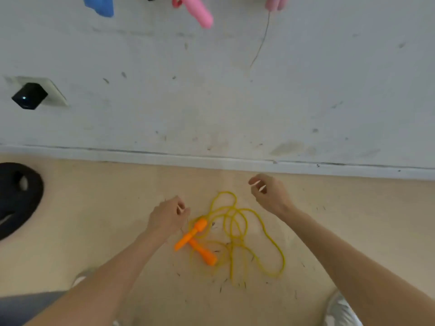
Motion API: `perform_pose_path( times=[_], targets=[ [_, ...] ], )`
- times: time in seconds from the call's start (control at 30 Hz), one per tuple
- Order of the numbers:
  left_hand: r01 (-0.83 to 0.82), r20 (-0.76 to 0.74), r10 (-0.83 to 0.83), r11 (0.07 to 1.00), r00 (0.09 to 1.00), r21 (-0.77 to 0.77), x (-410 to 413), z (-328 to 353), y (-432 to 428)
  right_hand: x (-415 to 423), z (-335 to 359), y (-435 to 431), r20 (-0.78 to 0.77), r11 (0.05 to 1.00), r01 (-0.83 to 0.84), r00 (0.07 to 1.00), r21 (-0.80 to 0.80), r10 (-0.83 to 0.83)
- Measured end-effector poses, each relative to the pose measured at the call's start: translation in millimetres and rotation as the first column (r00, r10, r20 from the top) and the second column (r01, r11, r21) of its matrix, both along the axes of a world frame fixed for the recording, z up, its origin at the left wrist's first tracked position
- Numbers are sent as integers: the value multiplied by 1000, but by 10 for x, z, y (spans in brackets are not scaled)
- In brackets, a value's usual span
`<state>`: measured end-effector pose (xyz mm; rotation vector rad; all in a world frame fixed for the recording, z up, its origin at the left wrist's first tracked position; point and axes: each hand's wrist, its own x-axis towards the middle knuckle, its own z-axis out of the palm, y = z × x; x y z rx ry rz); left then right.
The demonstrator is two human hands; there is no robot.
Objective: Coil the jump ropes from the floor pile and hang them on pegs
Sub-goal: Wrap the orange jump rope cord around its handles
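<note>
Two orange handles point(191, 240) are seen crossed at lower centre on the tan floor point(113, 208), joined to a loosely tangled yellow rope point(231, 231), above which the left hand point(168, 216) and right hand point(268, 194) are held, fingers loosely curled, nothing gripped.
</note>
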<state>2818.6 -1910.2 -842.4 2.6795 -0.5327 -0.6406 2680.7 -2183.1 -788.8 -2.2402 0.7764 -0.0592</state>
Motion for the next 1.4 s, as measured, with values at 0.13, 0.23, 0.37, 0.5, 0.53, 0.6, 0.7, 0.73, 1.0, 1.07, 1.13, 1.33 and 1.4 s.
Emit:
perform_pose_path(
  times=[0.13,0.23,0.37,0.5,0.53,0.6,0.7,0.73,1.0,1.07,1.13,1.33,1.4],
  targets=[
    [166,-212,-114,954,971,248,-257,-750,198,-370,-923,462,-307,977,-150,933,151,190],
    [156,-214,-109,964,971,217,-324,-1004,240,-471,-1301,913,-385,944,-197,876,266,291],
    [111,-177,-87,985,980,135,-346,-1172,227,-389,-1608,1441,-453,930,-345,814,123,362],
    [246,-218,-228,967,949,62,-126,-1014,304,-250,-1644,1629,-445,844,-537,755,3,482],
    [303,-241,-289,952,927,26,-65,-916,320,-224,-1610,1606,-390,842,-535,763,67,515],
    [401,-238,-396,916,887,-28,39,-644,285,-178,-1460,1502,-208,846,-494,823,200,529],
    [383,-359,-391,919,848,-96,171,-95,114,-130,-1090,1390,69,857,-414,908,307,414],
    [374,-425,-383,921,820,-109,218,108,57,-105,-950,1393,153,860,-401,916,316,371],
    [537,-469,-412,826,781,170,525,1706,-44,141,532,1284,147,254,-112,981,961,-124],
    [480,-427,-357,849,831,223,579,1977,28,97,788,1010,56,237,-2,974,971,-220],
    [454,-400,-325,843,857,288,628,2236,163,-17,1007,642,-74,326,170,955,930,-287],
    [382,-645,-366,916,671,-122,404,2912,361,-362,1603,-2,-252,977,-157,961,-142,117],
    [338,-670,-463,885,580,-320,247,3083,294,-283,1920,273,102,915,-353,935,196,339]
  ],
)
